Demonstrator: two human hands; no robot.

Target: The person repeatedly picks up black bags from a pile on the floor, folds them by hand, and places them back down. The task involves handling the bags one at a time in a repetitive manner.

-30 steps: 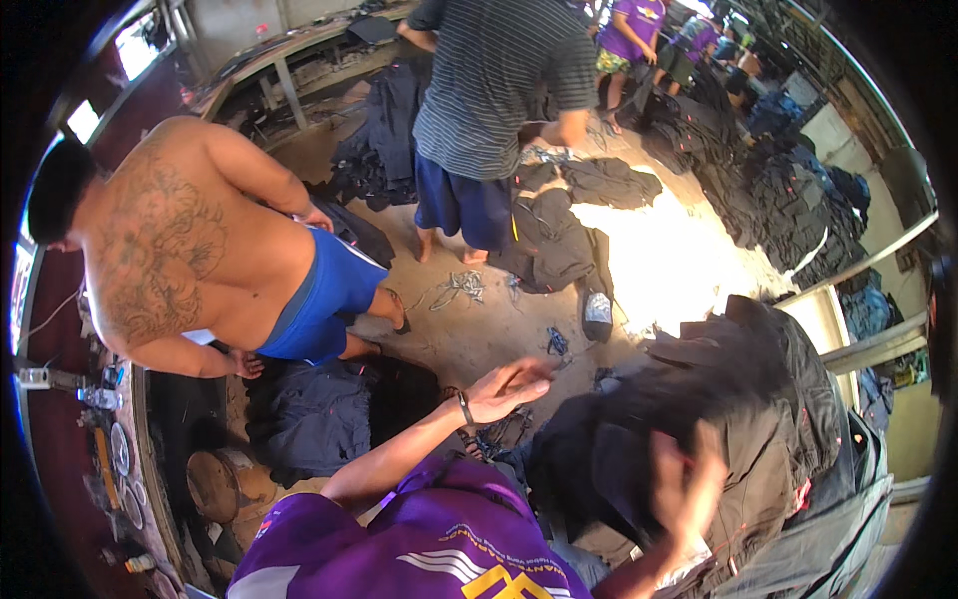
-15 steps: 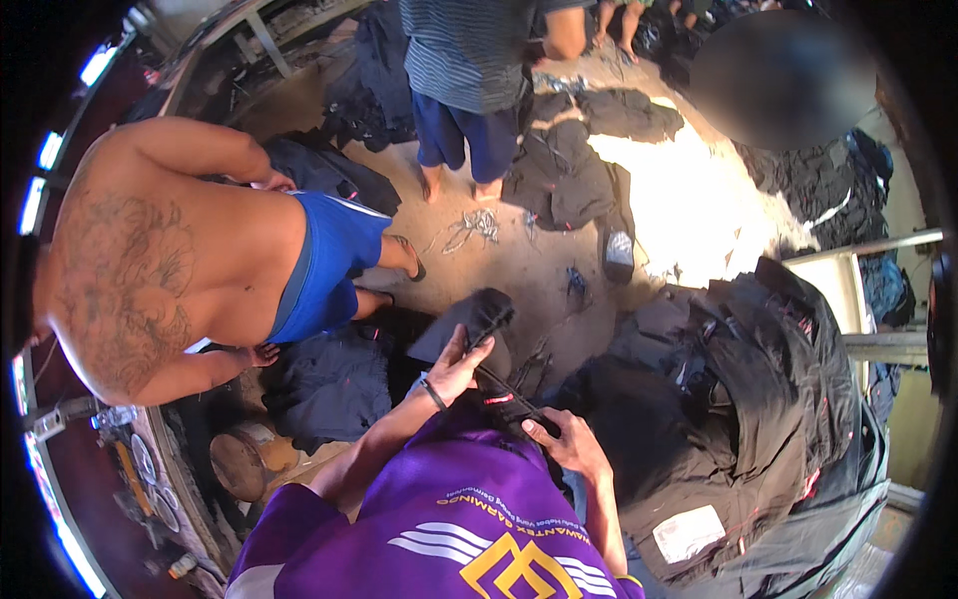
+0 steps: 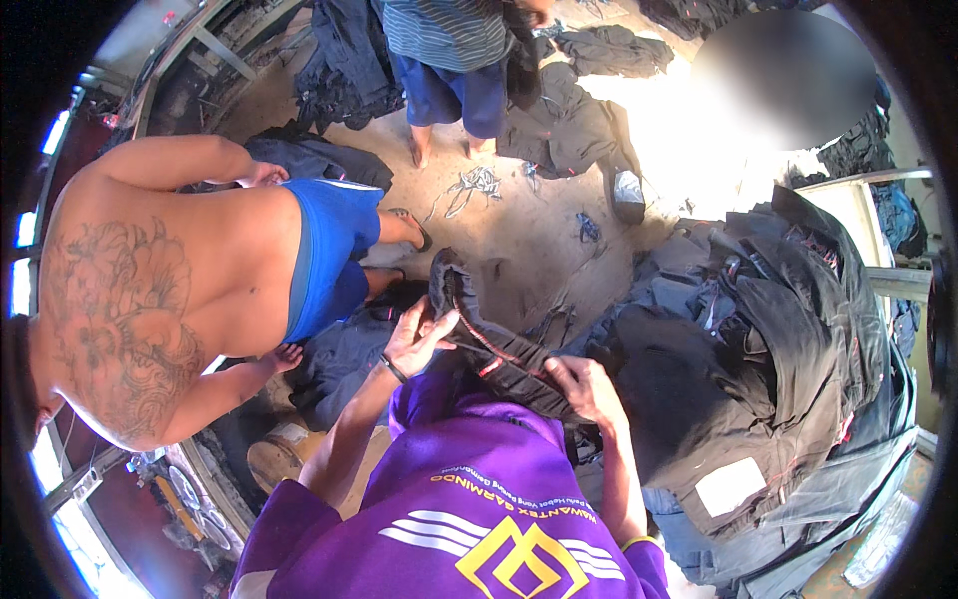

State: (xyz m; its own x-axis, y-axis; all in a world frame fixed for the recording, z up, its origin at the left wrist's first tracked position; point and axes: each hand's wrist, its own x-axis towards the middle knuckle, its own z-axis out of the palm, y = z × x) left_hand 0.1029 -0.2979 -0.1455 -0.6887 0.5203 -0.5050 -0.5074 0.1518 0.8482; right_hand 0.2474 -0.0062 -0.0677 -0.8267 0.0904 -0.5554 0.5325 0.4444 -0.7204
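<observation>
Between my hands stretches a black garment (image 3: 499, 351) with a gathered elastic waistband, lined with reddish stitching and bearing a small red-and-white label. My left hand (image 3: 419, 341) grips the band's left end, fingers closed over the fabric. At the other end my right hand (image 3: 587, 389) pinches the band between thumb and fingers. The garment's lower part is hidden against my purple shirt (image 3: 469, 469). Just right of my right hand rises a large heap of black garments (image 3: 768, 369), with a white paper sheet (image 3: 730, 486) on it.
A shirtless person in blue shorts (image 3: 334, 255) bends close on my left, beside dark cloth (image 3: 344, 361). Ahead stands a person in a striped shirt (image 3: 439, 35). Pale scraps (image 3: 474, 190) and black garments (image 3: 564, 120) lie on the floor. A round wooden stool (image 3: 274, 457) stands lower left.
The bunched garment now shows its waistband spread between my hands. My right hand has moved slightly right and up, my left hand slightly left. The view has shifted, and the bending person's arm has moved.
</observation>
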